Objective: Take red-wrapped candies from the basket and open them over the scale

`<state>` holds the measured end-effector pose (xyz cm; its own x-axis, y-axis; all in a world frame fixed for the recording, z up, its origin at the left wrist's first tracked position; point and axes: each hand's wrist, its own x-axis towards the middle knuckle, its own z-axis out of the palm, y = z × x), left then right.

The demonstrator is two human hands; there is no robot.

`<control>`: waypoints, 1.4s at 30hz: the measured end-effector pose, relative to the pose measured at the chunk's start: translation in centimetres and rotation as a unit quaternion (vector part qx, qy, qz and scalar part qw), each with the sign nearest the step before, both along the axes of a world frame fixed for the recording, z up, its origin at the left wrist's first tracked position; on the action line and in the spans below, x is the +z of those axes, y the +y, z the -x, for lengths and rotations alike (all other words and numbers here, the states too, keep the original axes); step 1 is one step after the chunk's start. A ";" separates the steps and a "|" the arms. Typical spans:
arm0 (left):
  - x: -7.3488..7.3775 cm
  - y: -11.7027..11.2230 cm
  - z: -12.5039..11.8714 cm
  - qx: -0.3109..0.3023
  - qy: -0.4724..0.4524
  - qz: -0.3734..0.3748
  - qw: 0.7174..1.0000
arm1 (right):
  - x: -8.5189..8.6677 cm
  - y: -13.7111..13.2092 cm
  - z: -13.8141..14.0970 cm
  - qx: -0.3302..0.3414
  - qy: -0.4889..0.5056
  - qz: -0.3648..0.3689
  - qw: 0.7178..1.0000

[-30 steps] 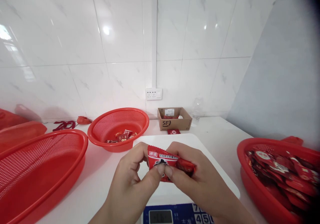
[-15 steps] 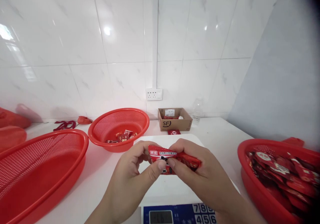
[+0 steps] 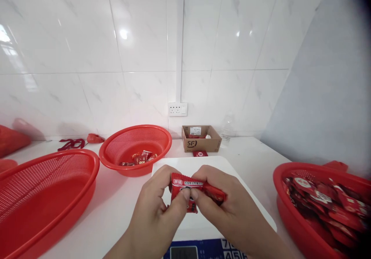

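Both my hands pinch a small red snack packet [image 3: 187, 186] above the white platform of a scale [image 3: 214, 166]. My left hand [image 3: 158, 209] grips its left side with thumb and fingers closed. My right hand [image 3: 223, 203] holds the right side, and a second red packet [image 3: 214, 192] shows inside its fingers. The scale's blue panel with display and number keys [image 3: 203, 251] lies at the bottom edge.
A red mesh basket [image 3: 319, 209] full of red packets stands at the right. A round red basket [image 3: 136, 149] with a few packets is behind left, and a large empty red basket [image 3: 43, 197] at the far left. A cardboard box [image 3: 201, 138] sits by the tiled wall.
The packet has been turned and lifted slightly between my fingers; both hands stay over the scale. The view has shifted a little.
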<state>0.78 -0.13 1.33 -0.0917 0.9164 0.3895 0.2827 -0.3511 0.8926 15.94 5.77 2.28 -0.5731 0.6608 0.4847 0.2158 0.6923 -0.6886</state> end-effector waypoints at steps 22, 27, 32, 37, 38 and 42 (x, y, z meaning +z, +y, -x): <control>-0.3 0.9 0.2 -0.046 -0.188 -0.019 0.981 | 0.0 0.1 0.3 -0.010 0.011 0.030 0.999; -0.4 0.7 0.8 -0.047 -0.082 -0.001 0.996 | 0.0 0.0 0.2 0.003 0.036 0.072 0.997; -0.7 0.7 0.7 -0.085 -0.130 0.019 0.988 | 0.1 0.2 0.2 0.016 -0.039 0.083 0.996; -0.6 0.8 0.9 -0.117 -0.116 0.021 0.986 | -0.1 0.1 0.2 0.008 -0.035 0.070 0.997; -0.5 0.8 1.0 -0.131 -0.123 0.022 0.983 | -0.1 0.1 0.2 0.009 -0.026 0.063 0.998; -0.4 0.8 1.0 -0.159 -0.124 0.005 0.979 | -0.4 0.0 0.2 0.002 0.004 0.027 1.000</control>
